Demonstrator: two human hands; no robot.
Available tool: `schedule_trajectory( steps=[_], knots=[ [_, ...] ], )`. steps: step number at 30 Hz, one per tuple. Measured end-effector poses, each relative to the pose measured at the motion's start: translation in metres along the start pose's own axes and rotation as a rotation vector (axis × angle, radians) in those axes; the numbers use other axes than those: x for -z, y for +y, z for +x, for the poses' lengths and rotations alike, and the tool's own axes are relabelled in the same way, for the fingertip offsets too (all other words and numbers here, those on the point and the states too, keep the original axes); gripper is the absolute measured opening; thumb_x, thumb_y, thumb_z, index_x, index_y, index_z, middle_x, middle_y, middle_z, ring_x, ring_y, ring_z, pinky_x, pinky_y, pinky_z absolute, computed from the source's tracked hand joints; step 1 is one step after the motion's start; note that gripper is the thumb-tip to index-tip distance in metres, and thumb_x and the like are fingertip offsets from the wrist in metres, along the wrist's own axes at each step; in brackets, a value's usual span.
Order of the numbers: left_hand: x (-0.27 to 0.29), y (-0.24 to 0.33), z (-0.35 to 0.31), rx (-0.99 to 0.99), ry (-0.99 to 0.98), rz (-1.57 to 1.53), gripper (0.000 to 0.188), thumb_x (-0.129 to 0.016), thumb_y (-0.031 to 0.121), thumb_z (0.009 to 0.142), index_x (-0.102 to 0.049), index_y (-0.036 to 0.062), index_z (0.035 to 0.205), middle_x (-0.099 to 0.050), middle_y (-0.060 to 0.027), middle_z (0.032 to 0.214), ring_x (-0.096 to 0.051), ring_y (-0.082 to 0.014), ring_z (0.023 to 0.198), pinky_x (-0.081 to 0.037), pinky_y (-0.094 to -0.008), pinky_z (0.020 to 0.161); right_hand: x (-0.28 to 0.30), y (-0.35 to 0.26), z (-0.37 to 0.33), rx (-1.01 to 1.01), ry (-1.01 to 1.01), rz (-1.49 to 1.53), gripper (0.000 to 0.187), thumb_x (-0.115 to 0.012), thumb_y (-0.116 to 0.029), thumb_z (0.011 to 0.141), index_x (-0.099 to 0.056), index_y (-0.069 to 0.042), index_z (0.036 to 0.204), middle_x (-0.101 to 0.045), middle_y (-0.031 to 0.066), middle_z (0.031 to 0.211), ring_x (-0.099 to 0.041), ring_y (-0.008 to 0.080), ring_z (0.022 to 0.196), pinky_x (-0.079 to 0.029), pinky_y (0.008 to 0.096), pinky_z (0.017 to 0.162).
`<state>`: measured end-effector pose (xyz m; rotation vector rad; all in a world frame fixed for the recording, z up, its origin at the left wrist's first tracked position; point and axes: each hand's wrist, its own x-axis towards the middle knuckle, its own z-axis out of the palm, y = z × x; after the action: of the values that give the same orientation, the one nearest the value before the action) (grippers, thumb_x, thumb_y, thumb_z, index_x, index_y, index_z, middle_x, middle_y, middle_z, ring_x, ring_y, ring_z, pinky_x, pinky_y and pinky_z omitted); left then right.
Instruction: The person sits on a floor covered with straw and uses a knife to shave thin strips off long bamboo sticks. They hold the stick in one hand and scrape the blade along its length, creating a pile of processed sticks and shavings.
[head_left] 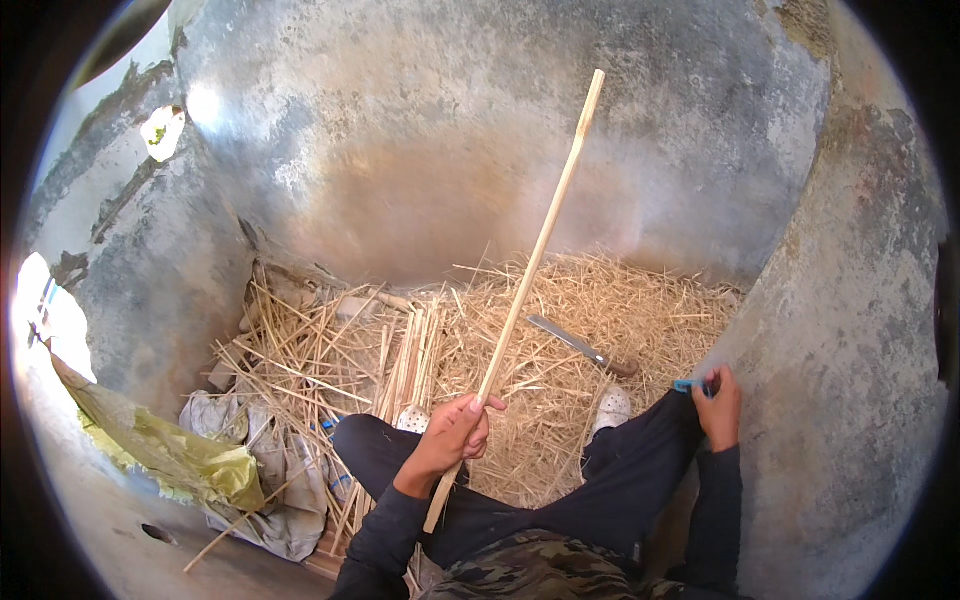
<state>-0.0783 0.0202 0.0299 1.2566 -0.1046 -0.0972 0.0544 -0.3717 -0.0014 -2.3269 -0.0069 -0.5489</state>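
Observation:
My left hand (453,440) is closed around a long pale wooden strip (540,240), gripping it near its lower end. The strip slants up and to the right, its far tip in front of the wall. Over my right knee, my right hand (718,408) has its fingers bent in a pinch on a small blue and black object (686,386), whose kind I cannot make out. Between my feet and the wall a knife (575,340) with a dark blade and brown handle lies on the shavings, apart from both hands.
Straw-like shavings (640,300) cover the floor ahead. Several split strips (415,350) lie left of centre. Grey cloth sacking (290,480) and a yellow-green sheet (190,450) are at the left. A worn grey wall (470,150) stands ahead, another wall (840,420) close at right.

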Motion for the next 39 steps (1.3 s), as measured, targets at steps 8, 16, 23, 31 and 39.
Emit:
schedule_trajectory(
  steps=[8,16,23,31,39],
  knots=[
    [-0.005,-0.004,0.009,0.018,-0.071,-0.108,0.042,-0.028,0.028,0.104,-0.048,-0.0040,0.123,-0.040,0.0010,0.060,-0.033,-0.0045,0.044,-0.032,-0.0207,0.042,0.015,0.070,-0.059,0.132,-0.197,-0.547,0.024,-0.061,-0.005,0.072,-0.056,0.002,0.095,-0.056,0.0203,0.082,-0.056,0.0417,0.083,-0.045,0.0465,0.075],
    [-0.014,-0.007,0.015,-0.069,-0.050,-0.263,0.063,-0.015,0.044,0.103,-0.042,-0.0082,0.126,-0.043,-0.0003,0.062,-0.033,-0.0050,0.040,-0.032,-0.0215,0.040,-0.019,-0.034,-0.060,-0.202,-0.607,0.809,0.024,-0.049,-0.010,0.094,-0.049,0.003,0.115,-0.061,0.0131,0.093,-0.063,0.0222,0.083,-0.049,0.0311,0.077],
    [-0.014,-0.013,0.002,-0.052,-0.006,-0.244,0.064,-0.016,0.045,0.102,-0.040,-0.0085,0.127,-0.042,-0.0001,0.062,-0.032,-0.0045,0.040,-0.031,-0.0207,0.041,-0.049,-0.111,-0.077,-0.295,-0.994,1.361,0.032,-0.044,-0.012,0.097,-0.038,0.000,0.126,-0.055,0.0086,0.092,-0.059,0.0170,0.077,-0.049,0.0305,0.073],
    [-0.009,-0.029,-0.012,-0.016,0.023,-0.299,0.065,-0.018,0.047,0.102,-0.039,-0.0084,0.128,-0.042,0.0000,0.062,-0.032,-0.0045,0.040,-0.031,-0.0208,0.041,-0.061,-0.139,-0.086,-0.364,-0.922,1.290,0.028,-0.037,-0.008,0.094,-0.045,0.002,0.118,-0.053,0.0076,0.078,-0.053,0.0141,0.061,-0.046,0.0267,0.058],
    [-0.016,-0.033,-0.020,-0.005,0.006,-0.347,0.064,-0.018,0.046,0.102,-0.039,-0.0069,0.130,-0.043,0.0003,0.064,-0.033,-0.0046,0.043,-0.032,-0.0201,0.043,-0.067,-0.142,-0.096,-0.375,-0.715,1.240,0.028,-0.038,-0.001,0.084,-0.045,0.001,0.111,-0.056,0.0088,0.074,-0.058,0.0162,0.061,-0.050,0.0293,0.060]
  ],
)
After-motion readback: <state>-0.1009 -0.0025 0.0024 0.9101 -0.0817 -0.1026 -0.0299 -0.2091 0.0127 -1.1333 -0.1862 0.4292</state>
